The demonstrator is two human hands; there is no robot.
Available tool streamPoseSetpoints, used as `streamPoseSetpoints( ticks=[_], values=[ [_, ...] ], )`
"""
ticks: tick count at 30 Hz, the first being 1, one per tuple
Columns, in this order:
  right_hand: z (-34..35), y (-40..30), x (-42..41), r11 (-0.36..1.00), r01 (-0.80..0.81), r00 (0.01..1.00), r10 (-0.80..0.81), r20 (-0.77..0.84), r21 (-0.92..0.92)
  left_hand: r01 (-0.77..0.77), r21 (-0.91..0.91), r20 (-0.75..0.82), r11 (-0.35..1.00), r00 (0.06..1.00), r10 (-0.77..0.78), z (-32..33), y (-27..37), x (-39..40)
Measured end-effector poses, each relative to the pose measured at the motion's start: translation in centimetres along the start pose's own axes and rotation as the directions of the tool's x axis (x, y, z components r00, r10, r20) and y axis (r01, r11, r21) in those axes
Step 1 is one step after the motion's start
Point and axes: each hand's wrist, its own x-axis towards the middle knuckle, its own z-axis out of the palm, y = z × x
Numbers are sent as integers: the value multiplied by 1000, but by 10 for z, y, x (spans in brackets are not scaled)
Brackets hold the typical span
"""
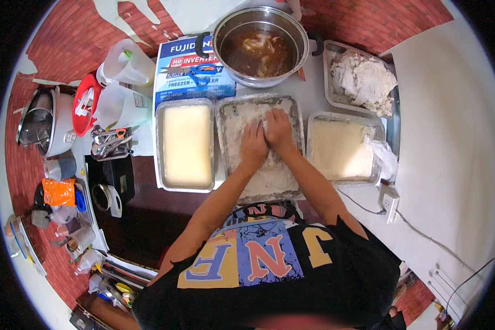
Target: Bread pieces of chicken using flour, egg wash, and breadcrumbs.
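Observation:
My left hand (254, 142) and my right hand (278, 128) press down side by side in a metal tray (301, 136) coated with white flour. Their fingers point away from me. Something pale and floured shows between and below them, mostly hidden, so I cannot tell whether either hand grips it. To the left stands a tray of smooth pale-yellow liquid (187, 144). On the right, another tray holds tan crumbs (340, 148). Behind the flour tray, a steel pot (260, 80) contains brown liquid with pale pieces. Flour-coated pieces (363, 80) are heaped in the far-right tray.
Blue-handled scissors (202, 74) lie on a printed sheet left of the pot. Translucent pitchers (121, 105), a red lid (84, 107) and a utensil tray (109, 144) stand at the left. A clear plastic bag (383, 156) hangs over the crumb tray's right edge, near a power outlet (390, 204).

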Motion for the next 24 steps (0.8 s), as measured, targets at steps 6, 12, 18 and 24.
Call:
streamPoseSetpoints(
  ticks=[6,12,18,24],
  values=[
    [-6,-6,5,993,98,994,-95,52,-62,55,190,50,980,997,-65,3,1,-4],
    [-2,-5,3,999,41,994,-39,98,-17,103,123,148,987,982,-121,-1,-7,-7],
    [-14,24,6,844,-282,958,270,92,456,58,40,158,997,985,-64,-41,-10,-8],
    [-51,20,7,988,-77,865,0,502,133,57,82,304,995,949,-79,-57,-3,-4]
  ],
)
